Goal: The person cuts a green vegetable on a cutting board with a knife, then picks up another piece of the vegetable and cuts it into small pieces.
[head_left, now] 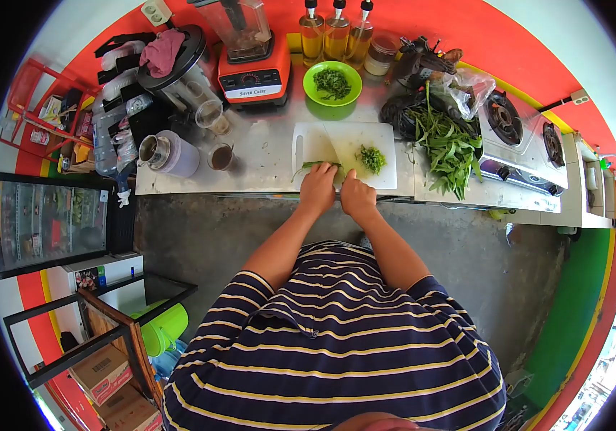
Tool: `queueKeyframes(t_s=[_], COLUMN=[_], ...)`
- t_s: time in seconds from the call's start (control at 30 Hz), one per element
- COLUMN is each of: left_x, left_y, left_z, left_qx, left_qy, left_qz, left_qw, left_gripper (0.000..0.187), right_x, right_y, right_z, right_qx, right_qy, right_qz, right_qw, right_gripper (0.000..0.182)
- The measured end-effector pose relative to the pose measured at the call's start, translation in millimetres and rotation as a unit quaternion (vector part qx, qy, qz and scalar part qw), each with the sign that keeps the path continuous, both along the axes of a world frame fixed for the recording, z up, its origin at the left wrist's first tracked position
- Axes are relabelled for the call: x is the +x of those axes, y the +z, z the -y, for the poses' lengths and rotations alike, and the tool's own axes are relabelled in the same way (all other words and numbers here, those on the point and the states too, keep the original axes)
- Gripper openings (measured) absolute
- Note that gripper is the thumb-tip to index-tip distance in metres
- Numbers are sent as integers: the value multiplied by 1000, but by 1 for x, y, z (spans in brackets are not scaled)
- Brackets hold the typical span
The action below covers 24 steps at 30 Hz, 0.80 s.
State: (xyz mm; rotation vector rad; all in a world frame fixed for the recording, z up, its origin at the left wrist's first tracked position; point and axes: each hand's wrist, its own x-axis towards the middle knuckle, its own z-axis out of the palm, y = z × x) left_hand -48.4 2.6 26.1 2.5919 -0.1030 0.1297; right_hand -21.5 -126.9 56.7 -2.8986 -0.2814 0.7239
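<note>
On a white cutting board (306, 136) at the counter's front edge, my left hand (318, 188) presses down on a small bunch of green leafy stems (320, 164), fingers closed over it. Beside it my right hand (358, 195) is wrapped round the handle of a knife (334, 146). The blade points away from me across the board and is hard to make out against the white. A small heap of chopped greens (372, 159) lies right of the blade. Behind the board, a lime-green bowl (333, 103) holds more chopped greens (332, 84).
Long leafy greens (450, 154) lie right of the board, near a gas stove (523, 140). An orange blender (254, 79), oil bottles (336, 37) and a jar (380, 56) stand behind. Leftward are a glass of dark liquid (221, 157) and a flask (177, 154).
</note>
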Motion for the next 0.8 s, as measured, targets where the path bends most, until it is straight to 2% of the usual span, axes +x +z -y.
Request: queueKeyframes(t_s=[0.17,0.27,0.47,0.53,0.8], left_x=[0,0,1,1,-1], left_y=[-9,-9,-10,-9,-9], left_z=[0,0,-1,-1,-3], left_qx=[18,22,13,-11,-16], left_qy=[2,-2,-7,-4,-15], left_qz=[33,19,25,16,-14], left_qw=[999,1000,1000,1000,1000], left_gripper=[45,45,44,50,51], right_x=[-4,-5,3,-5,2], right_y=[3,-11,8,6,4], right_z=[4,5,-1,-1,-2], right_qx=[-5,12,20,11,4], right_qy=[5,-2,-4,0,3], right_qz=[-15,-20,-19,-23,-41], right_qw=[1000,1000,1000,1000,999], right_gripper=[29,30,31,31,33])
